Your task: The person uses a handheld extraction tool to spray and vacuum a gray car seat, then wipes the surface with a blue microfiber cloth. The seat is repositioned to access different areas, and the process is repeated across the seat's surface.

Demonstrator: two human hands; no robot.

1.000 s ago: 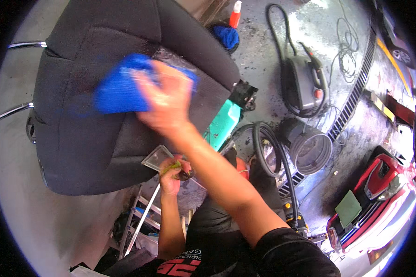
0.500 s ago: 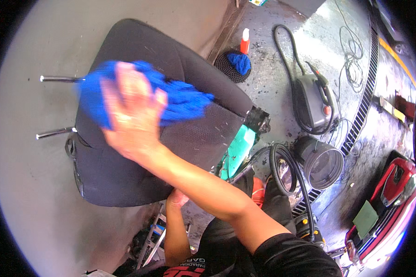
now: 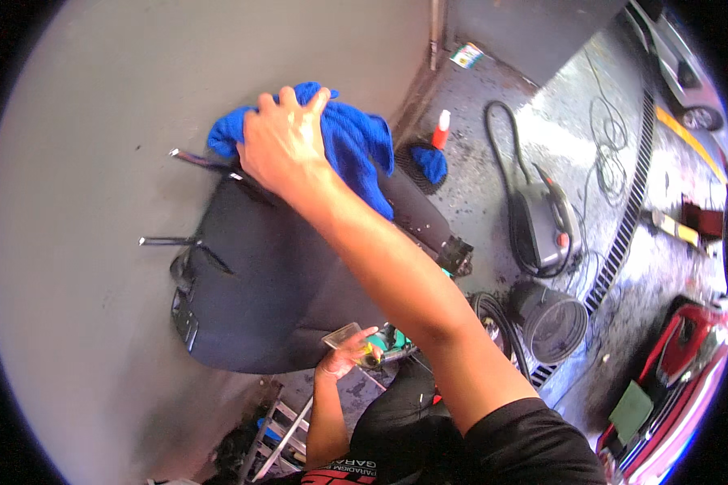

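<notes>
Right hand (image 3: 287, 141) presses cloth (image 3: 348, 137) flat onto seat (image 3: 275, 283) top for wiping; left hand (image 3: 349, 352) below grips nozzle (image 3: 344, 335).

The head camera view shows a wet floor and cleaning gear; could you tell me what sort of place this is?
Probably a car-detailing or wash bay: a removed car seat wiped with a blue cloth, a floor drain grate and a cleaning machine with hose.
</notes>
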